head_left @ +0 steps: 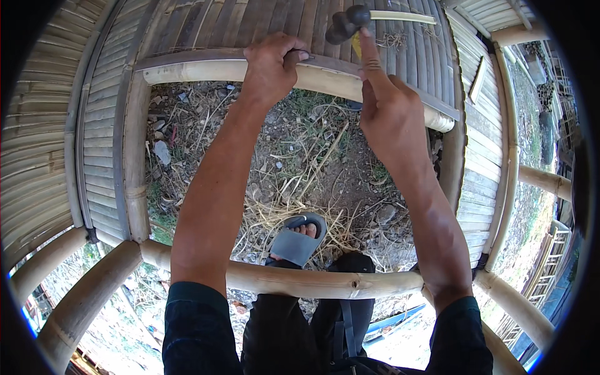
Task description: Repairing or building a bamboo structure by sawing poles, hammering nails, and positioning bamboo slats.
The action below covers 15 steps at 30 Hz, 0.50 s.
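My left hand (274, 65) is closed at the front edge of a slatted bamboo platform (206, 28). A small dark bit shows by its thumb, and I cannot make out what the fingers hold. Farther right, my right hand (390, 103) has its index finger stretched forward and the other fingers curled, their contents hidden. That fingertip reaches the lower side of a dark, lumpy, rounded object (340, 28) on the slats. From this object a pale bamboo strip (403, 17) runs right. Something yellow (356, 45) shows partly beside the index finger.
Thin shavings (392, 40) lie on the slats. A bamboo rail (300, 279) crosses in front of my body, with slatted sides (103, 125) left and right. Below are littered ground with straw (300, 206) and my foot in a grey sandal (297, 240). A bamboo ladder (547, 262) stands outside right.
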{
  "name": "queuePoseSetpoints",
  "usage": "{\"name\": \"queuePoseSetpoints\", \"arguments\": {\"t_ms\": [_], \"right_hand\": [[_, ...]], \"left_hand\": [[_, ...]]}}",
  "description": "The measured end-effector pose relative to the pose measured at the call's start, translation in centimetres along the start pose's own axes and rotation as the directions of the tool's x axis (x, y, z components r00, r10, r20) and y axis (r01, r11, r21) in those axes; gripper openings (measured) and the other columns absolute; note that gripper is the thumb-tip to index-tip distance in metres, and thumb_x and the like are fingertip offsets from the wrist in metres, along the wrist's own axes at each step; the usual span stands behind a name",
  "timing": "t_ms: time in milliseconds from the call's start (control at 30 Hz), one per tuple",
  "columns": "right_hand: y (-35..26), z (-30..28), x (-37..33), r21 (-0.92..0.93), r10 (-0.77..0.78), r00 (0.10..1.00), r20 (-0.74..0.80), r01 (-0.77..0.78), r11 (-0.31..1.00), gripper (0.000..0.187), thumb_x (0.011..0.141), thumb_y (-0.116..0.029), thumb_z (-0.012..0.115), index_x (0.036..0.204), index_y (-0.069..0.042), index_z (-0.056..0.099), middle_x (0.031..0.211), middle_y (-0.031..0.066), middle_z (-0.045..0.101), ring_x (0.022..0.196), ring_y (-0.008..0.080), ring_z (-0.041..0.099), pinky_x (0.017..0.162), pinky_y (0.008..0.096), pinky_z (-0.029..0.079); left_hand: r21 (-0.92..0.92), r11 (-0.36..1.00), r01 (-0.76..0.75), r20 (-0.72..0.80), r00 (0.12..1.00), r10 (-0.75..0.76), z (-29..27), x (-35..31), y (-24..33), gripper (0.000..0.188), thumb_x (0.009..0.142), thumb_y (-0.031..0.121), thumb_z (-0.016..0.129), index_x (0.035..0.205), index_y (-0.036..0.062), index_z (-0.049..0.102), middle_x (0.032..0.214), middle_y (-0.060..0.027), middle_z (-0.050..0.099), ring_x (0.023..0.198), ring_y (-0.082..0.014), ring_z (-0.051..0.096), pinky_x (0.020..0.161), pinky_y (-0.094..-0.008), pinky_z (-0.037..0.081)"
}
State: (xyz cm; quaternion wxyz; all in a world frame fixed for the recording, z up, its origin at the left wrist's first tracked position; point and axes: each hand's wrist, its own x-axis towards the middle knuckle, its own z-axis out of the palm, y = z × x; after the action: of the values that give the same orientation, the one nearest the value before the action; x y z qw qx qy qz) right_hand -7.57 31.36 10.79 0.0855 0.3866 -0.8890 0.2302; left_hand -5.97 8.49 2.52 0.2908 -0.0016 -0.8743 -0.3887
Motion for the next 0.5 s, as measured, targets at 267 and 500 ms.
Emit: {"name": "queuePoseSetpoints", "arguments": {"t_ms": [267, 500], "right_hand": [[3.3, -0.3, 2.6, 0.035, 0.187, 0.982, -0.008, -0.187, 0.982, 0.078, 0.09, -0.026, 0.084, 0.159, -0.019, 0.049, 0.075, 0.0231, 0.073, 0.074, 0.0449, 0.073, 0.066, 0.0544, 0.057], [7.9, 2.6, 3.3, 0.187, 0.128, 0.986, -0.111, -0.105, 0.977, 0.11, 0.072, -0.038, 0.096, 0.165, -0.019, 0.039, 0.111, 0.0281, 0.075, 0.103, 0.0479, 0.072, 0.087, 0.051, 0.058]], "left_hand": [[0.038, 0.999, -0.003, 0.018, 1.0, 0.002, -0.3, -0.8, 0.1, 0.016, 0.093, -0.005, 0.068, 0.102, 0.0052, 0.076, 0.097, -0.0113, 0.075, 0.091, -0.0261, 0.072, 0.084, -0.0393, 0.055], [0.041, 0.998, 0.052, 0.134, 0.989, -0.057, -0.6, -0.1, 1.3, 0.013, 0.098, 0.0, 0.067, 0.107, 0.0062, 0.075, 0.1, -0.0122, 0.074, 0.094, -0.027, 0.07, 0.087, -0.0399, 0.053]]}}
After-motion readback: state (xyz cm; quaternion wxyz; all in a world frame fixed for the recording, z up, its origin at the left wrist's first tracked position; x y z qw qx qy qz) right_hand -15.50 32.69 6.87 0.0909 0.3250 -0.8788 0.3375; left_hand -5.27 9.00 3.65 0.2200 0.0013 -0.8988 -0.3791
